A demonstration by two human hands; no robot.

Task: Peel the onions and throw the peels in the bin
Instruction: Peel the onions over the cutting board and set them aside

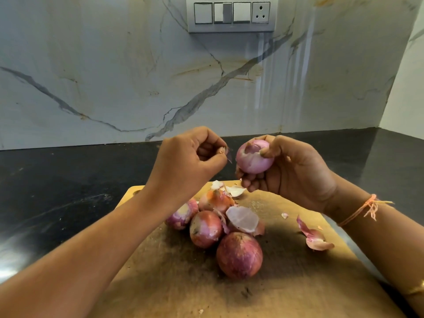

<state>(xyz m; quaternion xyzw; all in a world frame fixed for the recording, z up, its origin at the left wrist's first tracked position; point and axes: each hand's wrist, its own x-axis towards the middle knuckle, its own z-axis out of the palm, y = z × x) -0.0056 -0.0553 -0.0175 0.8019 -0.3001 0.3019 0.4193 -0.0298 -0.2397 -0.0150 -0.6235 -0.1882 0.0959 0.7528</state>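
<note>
My right hand (pixel 296 171) grips a mostly peeled pale purple onion (pixel 253 158) above the far end of the wooden cutting board (pixel 174 283), thumb pressed near its top. My left hand (pixel 190 157) hovers just left of it and pinches a small scrap of peel (pixel 226 153) between thumb and fingertips. Several onions lie in a cluster on the board: a large unpeeled one (pixel 239 255), a smaller one (pixel 205 228), a partly peeled one (pixel 182 215) and another behind (pixel 215 200). No bin is in view.
Loose peels lie on the board: a white curved piece (pixel 243 219), pink pieces at the right (pixel 314 237) and white bits at the far edge (pixel 234 190). Around the board runs a black countertop (pixel 57 191), with a marble wall (pixel 114 76) and switch panel (pixel 231 14) behind.
</note>
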